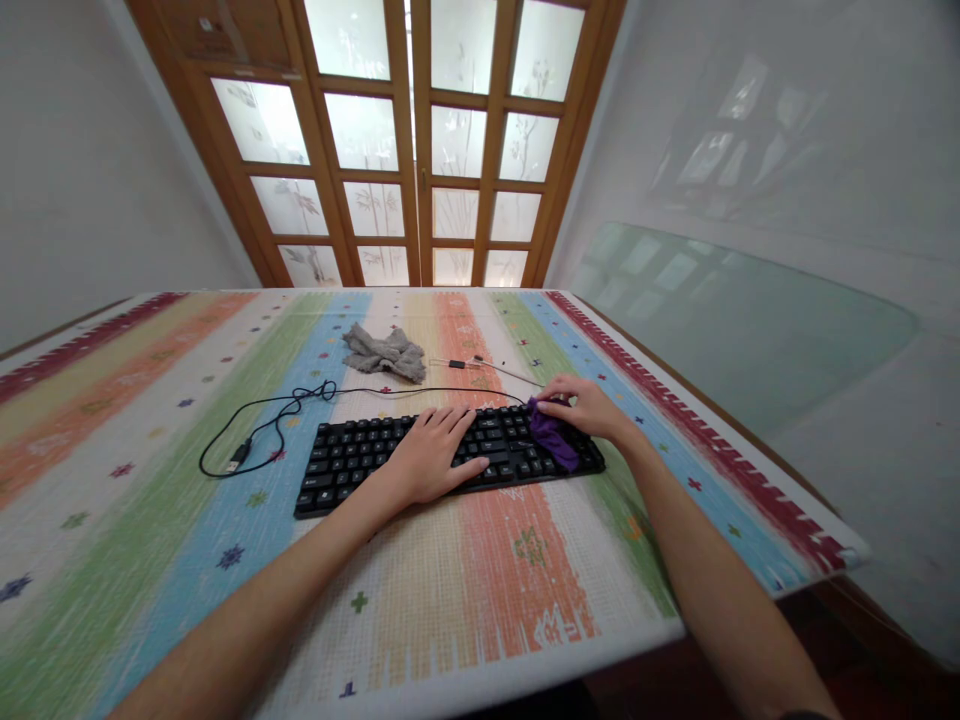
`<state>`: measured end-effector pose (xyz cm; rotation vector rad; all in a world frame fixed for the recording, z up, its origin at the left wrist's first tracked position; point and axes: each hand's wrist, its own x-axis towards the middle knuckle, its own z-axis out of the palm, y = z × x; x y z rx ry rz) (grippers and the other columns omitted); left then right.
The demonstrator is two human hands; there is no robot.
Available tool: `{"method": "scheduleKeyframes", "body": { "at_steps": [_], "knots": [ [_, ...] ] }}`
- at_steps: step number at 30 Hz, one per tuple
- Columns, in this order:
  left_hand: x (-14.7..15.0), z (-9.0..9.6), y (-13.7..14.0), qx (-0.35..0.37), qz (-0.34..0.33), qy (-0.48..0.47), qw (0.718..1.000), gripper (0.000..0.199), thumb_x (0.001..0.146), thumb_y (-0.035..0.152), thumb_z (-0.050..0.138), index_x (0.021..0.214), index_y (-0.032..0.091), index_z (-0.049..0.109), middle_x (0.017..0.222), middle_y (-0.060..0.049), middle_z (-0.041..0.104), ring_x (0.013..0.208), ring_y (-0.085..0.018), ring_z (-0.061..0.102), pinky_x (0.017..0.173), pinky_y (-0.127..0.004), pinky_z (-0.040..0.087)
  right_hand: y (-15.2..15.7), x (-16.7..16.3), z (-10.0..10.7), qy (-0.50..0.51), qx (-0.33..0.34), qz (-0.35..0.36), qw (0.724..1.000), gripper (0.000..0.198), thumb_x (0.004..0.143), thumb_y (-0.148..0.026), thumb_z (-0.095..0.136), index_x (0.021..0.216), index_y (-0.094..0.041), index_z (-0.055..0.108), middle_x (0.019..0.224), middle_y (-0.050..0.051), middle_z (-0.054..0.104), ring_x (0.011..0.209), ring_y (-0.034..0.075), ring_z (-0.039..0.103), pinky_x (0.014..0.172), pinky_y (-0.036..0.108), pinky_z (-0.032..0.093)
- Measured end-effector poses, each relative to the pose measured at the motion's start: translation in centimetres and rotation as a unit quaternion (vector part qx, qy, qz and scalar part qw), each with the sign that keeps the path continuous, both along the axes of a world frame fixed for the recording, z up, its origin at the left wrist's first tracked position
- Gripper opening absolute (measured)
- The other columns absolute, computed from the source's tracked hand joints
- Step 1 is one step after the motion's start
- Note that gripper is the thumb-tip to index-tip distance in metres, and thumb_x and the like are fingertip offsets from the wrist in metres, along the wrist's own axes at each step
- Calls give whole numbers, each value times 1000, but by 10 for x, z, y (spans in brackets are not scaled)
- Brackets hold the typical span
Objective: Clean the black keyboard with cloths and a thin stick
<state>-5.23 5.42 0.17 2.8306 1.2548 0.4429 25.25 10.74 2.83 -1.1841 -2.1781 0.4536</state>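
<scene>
A black keyboard (352, 455) lies on the striped tablecloth in front of me, slightly turned. Across its middle keys my left hand (431, 455) rests flat, fingers stretched out and thumb apart. At the keyboard's right end, my right hand (577, 405) pinches a purple cloth (553, 440) near the top edge. The cloth hangs down over the number keys and hides part of them. Behind the keyboard runs its black cable (285, 405), looped and knotted on the left, with the USB plug (238, 455) lying loose.
A crumpled grey cloth (384, 352) lies beyond the keyboard. To its right are a small black piece (456, 364) and a thin rod (514, 375). The table's right edge runs beside a wall with a glass panel (720, 300). Wooden glazed doors (420, 150) stand at the back.
</scene>
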Motion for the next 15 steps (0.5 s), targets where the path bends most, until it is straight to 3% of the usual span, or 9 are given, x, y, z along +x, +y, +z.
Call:
{"method": "scheduleKeyframes", "body": {
  "at_steps": [3, 15],
  "knots": [
    [0, 1, 0, 1, -1, -2, 1000, 76, 98, 68, 31, 152, 15, 36, 154, -17, 44, 139, -32, 42, 115, -48, 28, -1, -6, -2, -29, -12, 29, 999, 16, 81, -37, 70, 82, -22, 77, 84, 5, 74, 82, 21, 66, 81, 34, 50],
    [1, 5, -1, -8, 0, 2, 1000, 75, 98, 67, 31, 151, 15, 37, 155, -16, 43, 139, -32, 42, 115, -49, 29, -2, -18, -9, -100, 3, -66, 993, 9, 78, -30, 73, 78, -21, 73, 83, 5, 74, 81, 22, 65, 78, 33, 47]
  ]
}}
